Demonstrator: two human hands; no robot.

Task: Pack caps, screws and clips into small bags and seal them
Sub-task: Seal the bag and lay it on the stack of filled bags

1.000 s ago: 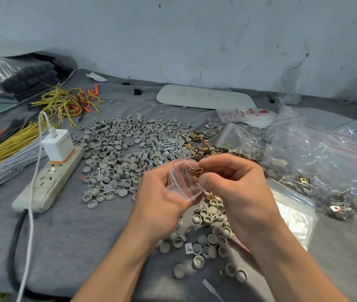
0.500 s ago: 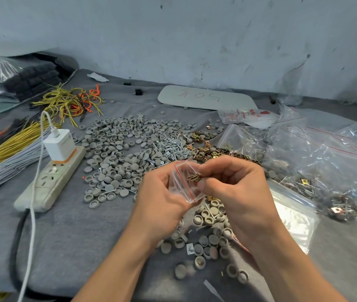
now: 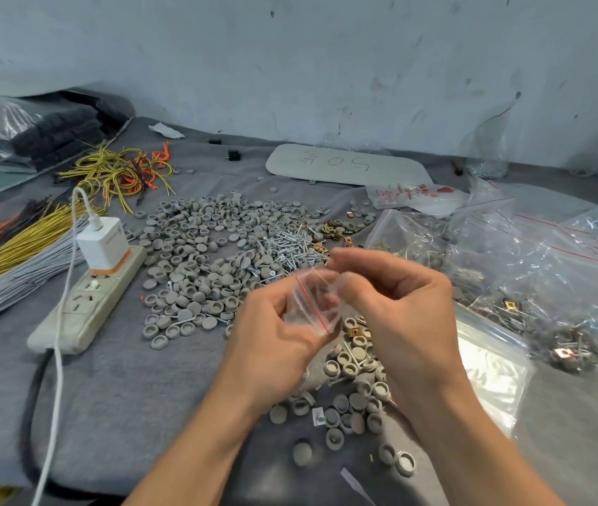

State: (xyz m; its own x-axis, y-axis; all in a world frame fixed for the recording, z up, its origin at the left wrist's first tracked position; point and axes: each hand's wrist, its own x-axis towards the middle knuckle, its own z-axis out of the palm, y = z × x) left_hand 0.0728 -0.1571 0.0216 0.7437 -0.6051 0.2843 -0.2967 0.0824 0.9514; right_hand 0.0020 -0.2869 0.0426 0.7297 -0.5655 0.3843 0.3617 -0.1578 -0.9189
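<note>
Two hands work one small bag (image 3: 313, 299), held in the air just nearer the person than the screws (image 3: 286, 246), so the step in hand looks like filling, not yet sealing. From below, the left hand (image 3: 275, 337) grips the bag, its fingers (image 3: 281, 295) curled round the plastic. At the bag's mouth the right hand (image 3: 396, 312) has thumb and forefinger pinched together against the film; blur hides whether a clip sits between them. The bag is clear, thin and crumpled, with a red zip line slanting across it. Its mouth seems unsealed, and its contents I cannot make out. Left of the screws spreads a wide heap of grey caps (image 3: 195, 250). Brass clips (image 3: 334, 230) lie just right of and behind the screws, and filled bags (image 3: 545, 268) pile well to their right. Next, I judge, the right fingers must release inside the mouth and draw out without dragging the film. After that they either fetch more parts off the tabletop (image 3: 144, 396) or press the zip closed along its whole length.
</note>
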